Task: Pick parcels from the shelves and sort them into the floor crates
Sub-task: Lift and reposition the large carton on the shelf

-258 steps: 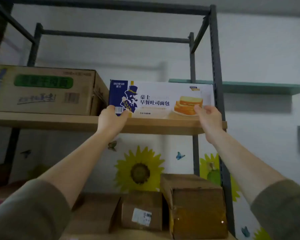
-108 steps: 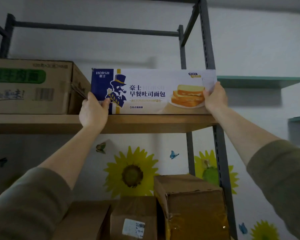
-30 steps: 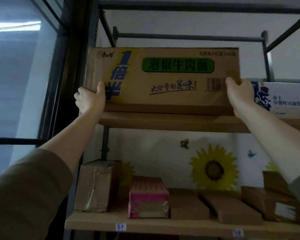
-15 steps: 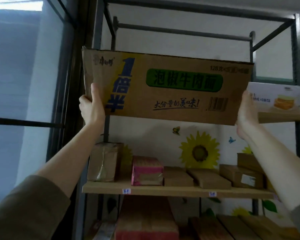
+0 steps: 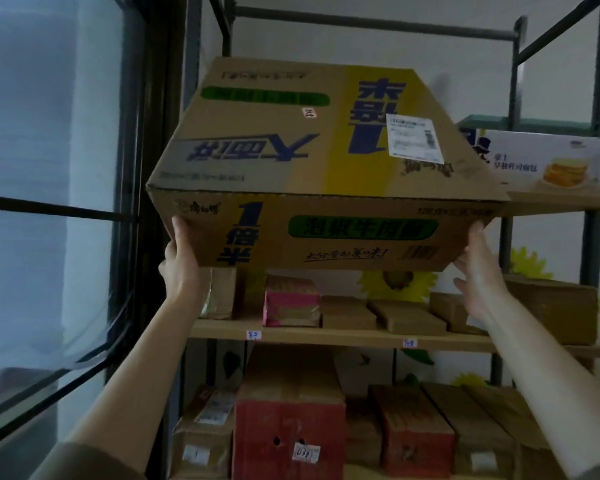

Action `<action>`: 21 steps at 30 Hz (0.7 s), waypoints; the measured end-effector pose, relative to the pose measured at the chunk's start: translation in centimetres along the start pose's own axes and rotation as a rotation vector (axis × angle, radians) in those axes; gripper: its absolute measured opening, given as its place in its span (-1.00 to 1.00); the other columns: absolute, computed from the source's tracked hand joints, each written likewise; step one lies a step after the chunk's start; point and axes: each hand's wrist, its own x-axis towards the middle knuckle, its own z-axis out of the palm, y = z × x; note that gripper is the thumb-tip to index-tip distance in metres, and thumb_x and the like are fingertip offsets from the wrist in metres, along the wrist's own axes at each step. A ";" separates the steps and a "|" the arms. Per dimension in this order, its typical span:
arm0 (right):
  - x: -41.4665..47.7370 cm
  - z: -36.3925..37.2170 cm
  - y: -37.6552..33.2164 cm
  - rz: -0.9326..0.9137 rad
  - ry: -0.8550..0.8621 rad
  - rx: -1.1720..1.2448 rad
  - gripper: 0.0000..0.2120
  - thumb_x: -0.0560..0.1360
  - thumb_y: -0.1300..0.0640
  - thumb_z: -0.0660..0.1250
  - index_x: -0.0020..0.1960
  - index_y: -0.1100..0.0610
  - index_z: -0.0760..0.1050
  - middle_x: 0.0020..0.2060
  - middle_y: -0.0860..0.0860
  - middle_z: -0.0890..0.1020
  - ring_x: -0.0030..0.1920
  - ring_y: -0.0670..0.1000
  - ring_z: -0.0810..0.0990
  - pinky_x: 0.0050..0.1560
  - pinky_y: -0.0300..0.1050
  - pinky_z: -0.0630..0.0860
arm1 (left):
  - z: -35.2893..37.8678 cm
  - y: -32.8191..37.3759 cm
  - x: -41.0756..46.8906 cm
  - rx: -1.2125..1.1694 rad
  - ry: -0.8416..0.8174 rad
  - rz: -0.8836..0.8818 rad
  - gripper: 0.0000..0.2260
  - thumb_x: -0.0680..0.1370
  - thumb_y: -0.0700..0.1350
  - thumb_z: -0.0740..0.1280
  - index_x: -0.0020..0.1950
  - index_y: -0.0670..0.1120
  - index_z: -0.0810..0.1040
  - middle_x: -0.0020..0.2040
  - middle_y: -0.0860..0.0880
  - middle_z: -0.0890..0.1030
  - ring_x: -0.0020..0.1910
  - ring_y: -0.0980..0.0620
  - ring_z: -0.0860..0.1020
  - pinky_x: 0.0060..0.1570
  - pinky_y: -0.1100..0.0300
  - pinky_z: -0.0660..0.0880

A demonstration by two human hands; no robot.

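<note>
A large brown noodle carton with green, yellow and blue print hangs in the air in front of the metal shelf rack. Its top face, with a white shipping label, tilts toward me. My left hand grips its lower left end and my right hand presses against its lower right end. No floor crates are in view.
A white and blue bread box lies on the top shelf at right. The middle shelf carries a pink packet and several brown parcels. Red and brown cartons fill the lower shelf. A dark-framed window is on the left.
The carton has come off the top shelf and lower toward me, tipping so that its top face shows. Earlier both hands held the bread box on the shelf, then moved to this carton.
</note>
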 end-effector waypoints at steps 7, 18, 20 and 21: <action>-2.6 -2.0 3.3 -0.025 -0.097 0.201 -0.65 0.59 0.05 0.13 0.38 -0.05 0.28 0.29 0.06 0.46 0.22 0.17 0.49 0.23 0.13 0.38 | -1.2 -3.3 -1.2 -0.245 -0.070 0.045 -0.64 0.62 0.06 0.07 0.42 0.13 0.22 0.32 -0.02 0.45 0.11 -0.05 0.55 0.06 -0.05 0.52; -5.5 -2.9 7.4 0.039 -0.203 0.529 -0.86 0.53 0.18 0.17 0.04 0.06 0.46 -0.01 0.07 0.54 0.08 0.08 0.50 0.23 0.00 0.39 | -1.9 -4.8 -4.7 -0.719 -0.127 -0.094 -0.42 0.46 0.31 0.20 0.41 0.07 0.28 0.34 -0.10 0.38 0.28 -0.13 0.40 -0.02 -0.06 0.54; -5.7 -3.0 7.8 0.046 -0.216 0.536 -0.87 0.53 0.14 0.19 0.03 0.06 0.46 0.02 0.08 0.55 0.10 0.07 0.51 0.23 -0.01 0.39 | -1.7 -4.9 -4.7 -0.654 -0.093 -0.118 -0.40 0.47 0.20 0.30 0.43 0.01 0.23 0.33 -0.11 0.39 0.25 -0.10 0.44 -0.04 -0.03 0.54; -5.8 -3.1 8.0 0.057 -0.218 0.540 -0.87 0.52 0.11 0.20 0.04 0.05 0.46 0.05 0.08 0.55 0.11 0.07 0.51 0.24 -0.01 0.39 | -1.8 -5.1 -4.7 -0.629 -0.066 -0.143 -0.40 0.48 0.14 0.32 0.43 -0.02 0.22 0.32 -0.12 0.41 0.20 -0.09 0.47 -0.06 -0.02 0.54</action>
